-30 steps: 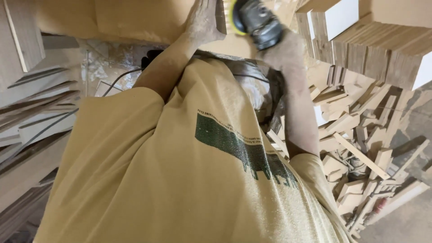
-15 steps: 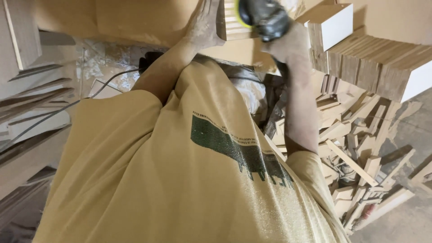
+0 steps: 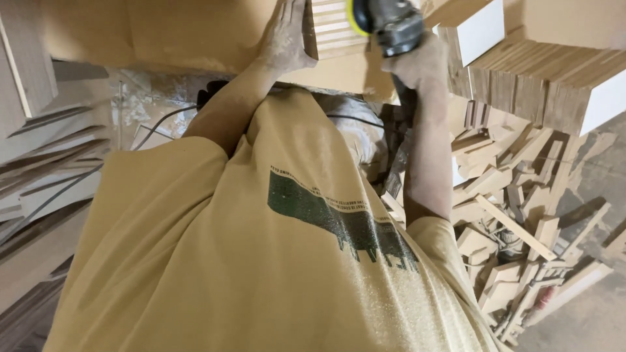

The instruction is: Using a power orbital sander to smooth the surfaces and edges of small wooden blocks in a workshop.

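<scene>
1. Left hand [image 3: 285, 36] lies flat, fingers spread, pressed on the left face of the wood stack [image 3: 331, 29]; it steadies the stack rather than pinching it. Same hold as half a second ago, wrist a touch lower in view.
2. Stack sits between the two hands on the bench [image 3: 195, 32], right against the left palm. More of its ribbed edges show than a second ago, when the sander hid them.
3. Sander [image 3: 386, 23]: yellow-rimmed pad is on the stack's right end, having slid from mid-stack toward that end. Judged: sanding pass still running along the edges.
4. Right hand [image 3: 417, 62] is wrapped closed round the sander body, just below it.
5. Right of the grip: white-faced boards [image 3: 554, 78], then the offcut pile [image 3: 515, 215] on the floor, untouched.
</scene>
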